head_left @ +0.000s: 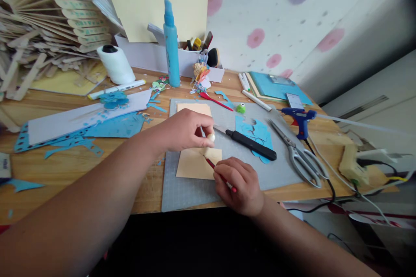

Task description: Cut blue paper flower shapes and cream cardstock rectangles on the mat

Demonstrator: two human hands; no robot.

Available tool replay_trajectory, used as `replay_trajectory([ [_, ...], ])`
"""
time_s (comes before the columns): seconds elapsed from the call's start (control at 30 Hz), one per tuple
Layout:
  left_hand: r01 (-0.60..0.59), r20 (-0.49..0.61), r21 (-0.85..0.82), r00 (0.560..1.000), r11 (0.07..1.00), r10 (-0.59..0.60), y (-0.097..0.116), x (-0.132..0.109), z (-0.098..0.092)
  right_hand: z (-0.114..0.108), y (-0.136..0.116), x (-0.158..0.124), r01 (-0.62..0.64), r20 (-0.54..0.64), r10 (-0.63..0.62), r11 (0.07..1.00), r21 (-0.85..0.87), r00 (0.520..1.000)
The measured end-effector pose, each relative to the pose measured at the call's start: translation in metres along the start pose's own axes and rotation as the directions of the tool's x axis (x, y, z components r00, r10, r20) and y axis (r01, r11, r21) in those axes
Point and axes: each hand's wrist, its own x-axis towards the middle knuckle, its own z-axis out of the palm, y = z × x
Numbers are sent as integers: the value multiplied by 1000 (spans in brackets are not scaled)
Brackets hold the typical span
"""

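Observation:
Between the thumb and fingers of my left hand [190, 131] is a small whitish bead [211, 137]. My right hand [238, 185] grips a thin red pen [210, 163], its tip pointing up and left, just below the bead. Beneath both lies a cream paper [195, 165] on the grey cutting mat [185, 194]. A black-handled knife [251, 143] rests to the right, partly over cut blue paper [263, 132]. Near the top of the mat sits a small green ball [241, 107].
Large scissors [297, 153] and a blue glue gun [300, 119] with trailing cables stand at the right. A blue bottle [172, 47] rises at the back. Paper strips, a thread spool [117, 65] and wooden sticks [29, 69] crowd the left.

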Motion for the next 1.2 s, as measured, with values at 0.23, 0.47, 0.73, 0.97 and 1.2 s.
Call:
replay_trajectory([
  [0.23,2,-2,-30,1000,1000,-2,1,0,0,2,2,0,8,38,-9,1000,17,999],
  [0.47,1,5,-1,1000,1000,-1,-1,-1,0,2,3,-1,21,78,-23,999,25,997],
  [0.73,3,-1,-6,1000,1000,-3,1,-1,-1,-6,5,-1,-45,-12,46,994,101,999],
  [0.97,-4,-8,42,1000,999,4,0,-1,0,-11,18,-19,-380,-214,615,686,621,759],
  [1.2,29,-23,13,999,1000,-28,2,-3,-2,-30,25,-38,-310,-198,393,884,349,898],
])
